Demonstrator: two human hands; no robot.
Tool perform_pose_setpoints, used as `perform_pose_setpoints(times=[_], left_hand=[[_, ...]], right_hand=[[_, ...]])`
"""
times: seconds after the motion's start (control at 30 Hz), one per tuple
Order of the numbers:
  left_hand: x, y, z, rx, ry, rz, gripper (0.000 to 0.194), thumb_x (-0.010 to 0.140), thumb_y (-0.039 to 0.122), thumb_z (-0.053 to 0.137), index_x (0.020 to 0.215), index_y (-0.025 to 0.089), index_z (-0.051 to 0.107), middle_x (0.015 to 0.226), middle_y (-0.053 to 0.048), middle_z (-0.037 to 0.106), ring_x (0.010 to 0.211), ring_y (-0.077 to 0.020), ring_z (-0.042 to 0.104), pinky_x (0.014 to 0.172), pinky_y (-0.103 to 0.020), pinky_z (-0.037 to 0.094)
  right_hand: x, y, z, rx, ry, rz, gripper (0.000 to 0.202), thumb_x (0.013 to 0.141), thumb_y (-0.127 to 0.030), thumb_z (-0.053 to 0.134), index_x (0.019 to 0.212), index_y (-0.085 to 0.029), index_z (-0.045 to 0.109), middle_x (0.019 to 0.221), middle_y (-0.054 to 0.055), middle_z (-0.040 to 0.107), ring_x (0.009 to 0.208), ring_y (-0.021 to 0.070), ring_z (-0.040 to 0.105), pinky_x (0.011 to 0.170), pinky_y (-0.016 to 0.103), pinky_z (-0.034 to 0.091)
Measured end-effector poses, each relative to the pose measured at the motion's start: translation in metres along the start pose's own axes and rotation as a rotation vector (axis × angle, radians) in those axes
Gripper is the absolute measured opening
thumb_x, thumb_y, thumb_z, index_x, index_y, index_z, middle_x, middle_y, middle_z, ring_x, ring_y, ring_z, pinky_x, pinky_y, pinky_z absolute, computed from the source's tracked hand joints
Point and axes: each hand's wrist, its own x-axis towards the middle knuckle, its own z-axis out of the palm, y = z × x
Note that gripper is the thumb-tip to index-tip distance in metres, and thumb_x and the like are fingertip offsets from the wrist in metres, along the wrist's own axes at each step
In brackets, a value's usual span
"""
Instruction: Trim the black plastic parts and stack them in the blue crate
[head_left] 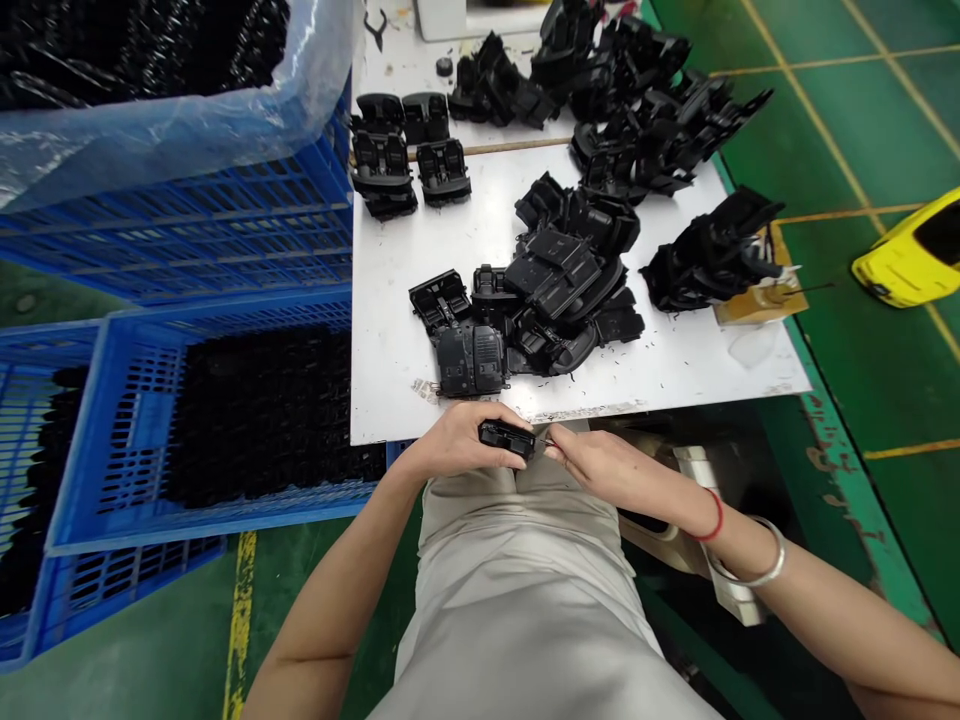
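Observation:
Over my lap, just off the table's front edge, my left hand point(461, 440) is closed around a black moulded plastic part point(507, 440), seen nearly edge-on. My right hand point(600, 465) pinches a thin, narrow tool point(549, 442) whose tip is at or close to the part's right end; its exact kind is too small to make out. On the white table point(420, 240) in front of both hands lies a loose heap of similar black parts point(555, 275). One flat black part point(471, 360) at the heap's near left is closest to my left hand.
Stacked black parts point(382, 165) stand at the table's back left, with bigger piles point(637, 110) at the back right. Blue crates point(240, 530) of black pieces are on the left, one lined with clear plastic point(225, 125). A yellow toy car point(911, 255) appears at far right.

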Motion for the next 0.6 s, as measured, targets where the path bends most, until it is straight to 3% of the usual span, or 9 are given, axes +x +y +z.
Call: perform_pose_setpoints(times=[0.17, 0.4, 0.6], left_hand=[[-0.001, 0.004, 0.001, -0.008, 0.005, -0.033, 0.038, 0.068, 0.034, 0.084, 0.102, 0.019, 0.075, 0.102, -0.005, 0.076, 0.097, -0.0229, 0.069, 0.089, -0.03, 0.052], [0.0, 0.006, 0.002, -0.008, 0.012, -0.067, 0.037, 0.068, 0.032, 0.084, 0.102, 0.02, 0.075, 0.1, -0.004, 0.076, 0.093, -0.0218, 0.069, 0.087, -0.03, 0.053], [0.0, 0.004, 0.003, -0.011, 0.011, -0.044, 0.039, 0.069, 0.036, 0.084, 0.103, 0.02, 0.075, 0.102, -0.005, 0.075, 0.096, -0.0226, 0.068, 0.088, -0.03, 0.051]], right_hand=[[-0.013, 0.004, 0.003, -0.062, 0.119, -0.019, 0.02, 0.103, -0.029, 0.031, 0.083, -0.026, 0.03, 0.057, -0.007, 0.036, 0.046, 0.0128, 0.034, 0.047, 0.026, 0.022], [-0.013, 0.001, 0.014, -0.377, 0.238, -0.085, 0.027, 0.104, -0.028, 0.022, 0.087, -0.021, 0.042, 0.061, -0.002, 0.047, 0.046, 0.012, 0.033, 0.044, 0.027, 0.015], [-0.008, 0.0, 0.019, -0.549, 0.276, -0.091, 0.023, 0.092, -0.004, 0.028, 0.089, -0.018, 0.046, 0.064, 0.0, 0.05, 0.048, 0.0124, 0.037, 0.045, 0.027, 0.016]])
